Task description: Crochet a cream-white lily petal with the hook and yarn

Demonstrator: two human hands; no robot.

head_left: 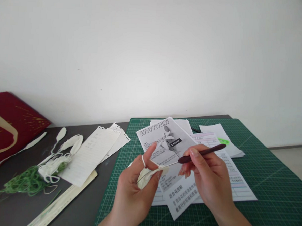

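White yarn piece: pinched between the thumb and fingers of the left hand, low in the middle of the view, above the near part of the green cutting mat. The left hand is closed on it. One strand loops over the raised index finger, probably to keep the feed taut.

Right hand: at 3 o'clock of the left, clamped in a pencil-like grip on a dark brown crochet hook. The handle points out toward 2 o'clock. The thin metal shaft runs toward 8 o'clock and meets the white yarn piece. Holding it low on the handle likely gives finer control of the tip.

Pattern sheet: flat on the mat at 12 o'clock of the hands, print facing the person, seemingly so it reads at a glance over the work. More forms lie under it and toward 3 o'clock.

Off the mat, on the grey table:
- lined pages at 10 o'clock
- white crocheted petals beyond them
- a tangle of green yarn at 9 o'clock
- a ruler at 8 o'clock
- a red bag at the far left edge

All of these are well apart from both hands.
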